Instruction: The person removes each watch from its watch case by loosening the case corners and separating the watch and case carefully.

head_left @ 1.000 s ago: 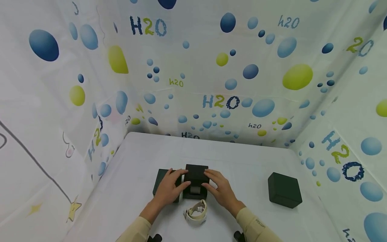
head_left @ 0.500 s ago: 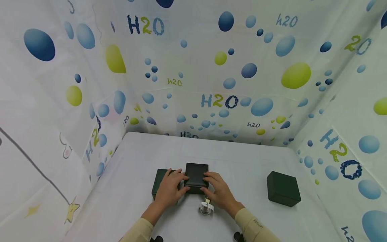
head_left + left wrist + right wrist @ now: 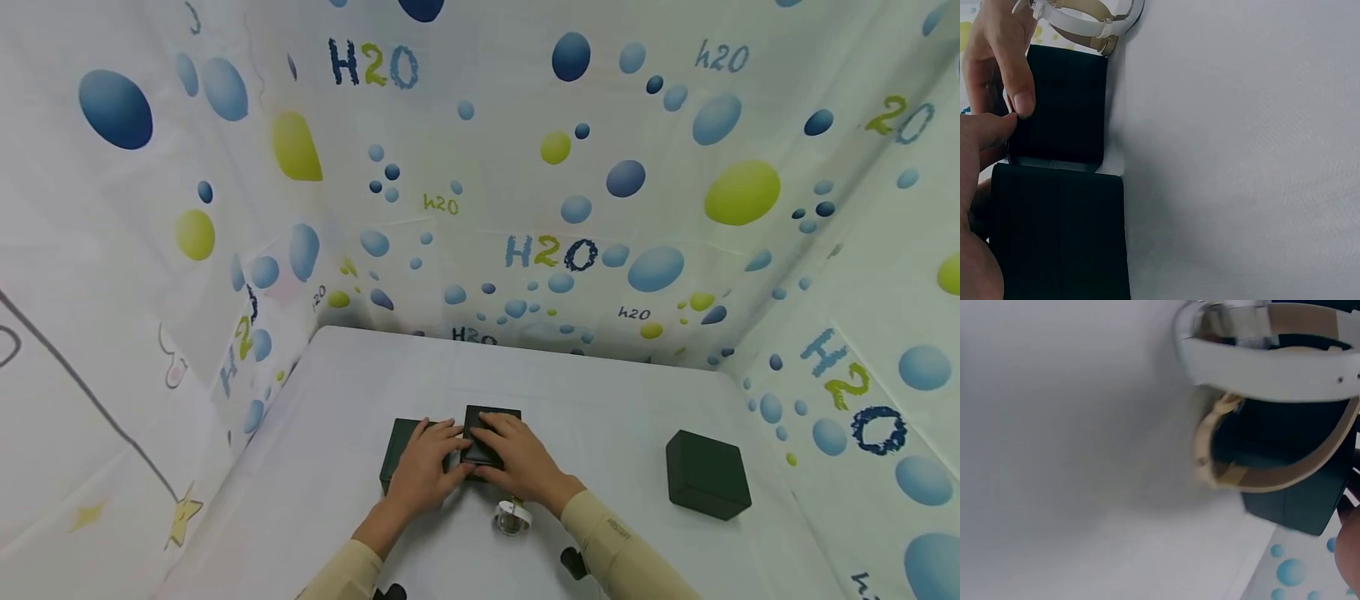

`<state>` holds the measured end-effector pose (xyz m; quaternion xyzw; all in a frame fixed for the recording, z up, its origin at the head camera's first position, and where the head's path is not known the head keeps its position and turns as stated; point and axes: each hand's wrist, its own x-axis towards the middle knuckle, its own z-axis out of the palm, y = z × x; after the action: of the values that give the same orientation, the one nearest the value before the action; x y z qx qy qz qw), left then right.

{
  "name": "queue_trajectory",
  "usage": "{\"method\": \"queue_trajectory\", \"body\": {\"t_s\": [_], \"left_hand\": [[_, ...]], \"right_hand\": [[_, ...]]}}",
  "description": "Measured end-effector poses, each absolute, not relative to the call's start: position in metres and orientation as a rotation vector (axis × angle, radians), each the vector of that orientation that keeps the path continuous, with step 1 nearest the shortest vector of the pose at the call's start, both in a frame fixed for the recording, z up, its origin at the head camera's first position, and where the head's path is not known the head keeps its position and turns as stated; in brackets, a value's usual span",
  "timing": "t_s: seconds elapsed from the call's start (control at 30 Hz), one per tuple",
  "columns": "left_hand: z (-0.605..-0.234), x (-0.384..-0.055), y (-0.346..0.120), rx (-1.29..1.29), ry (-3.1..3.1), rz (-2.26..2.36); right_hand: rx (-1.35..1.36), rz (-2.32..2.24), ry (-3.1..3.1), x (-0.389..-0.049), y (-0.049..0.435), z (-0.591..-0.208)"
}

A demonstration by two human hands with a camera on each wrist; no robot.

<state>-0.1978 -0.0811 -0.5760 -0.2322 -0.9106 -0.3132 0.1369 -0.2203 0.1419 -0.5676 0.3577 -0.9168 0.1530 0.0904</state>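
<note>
A dark square box point(image 3: 480, 446) with its lid down stands in front of me on the white table. My right hand point(image 3: 517, 454) lies over its lid, fingers spread on top, with the thumb against the front face. The fingertips and thumb of my left hand point(image 3: 423, 467) touch the lid's left edge. Under and behind that hand is a second dark green box point(image 3: 1060, 231), partly covered by it. In front of the middle box lies a watch with a white strap point(image 3: 512, 518). Beside it a beige watch strap point(image 3: 1260, 478) curves in a loop.
A third dark green box point(image 3: 707, 475) stands apart on the right side of the table point(image 3: 600, 400). Behind the table hangs a white curtain point(image 3: 510, 183) printed with blue and green bubbles.
The middle box's lid has come down over its inside. My right hand has moved left onto the lid. The watch in front appears farther right, with its white strap now showing.
</note>
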Motion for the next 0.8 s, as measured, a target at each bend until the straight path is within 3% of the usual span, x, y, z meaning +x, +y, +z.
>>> {"method": "queue_trajectory", "body": {"t_s": [0.43,0.8], "left_hand": [[-0.574,-0.199,-0.084,-0.697,-2.636,-1.020],[-0.573,-0.198,-0.081,-0.738,-2.603,-0.946]], "right_hand": [[1.033,0.419,-2.877,-0.224,0.131,-0.560],[0.880,0.565,-2.856,-0.228,0.167,-0.563]]}}
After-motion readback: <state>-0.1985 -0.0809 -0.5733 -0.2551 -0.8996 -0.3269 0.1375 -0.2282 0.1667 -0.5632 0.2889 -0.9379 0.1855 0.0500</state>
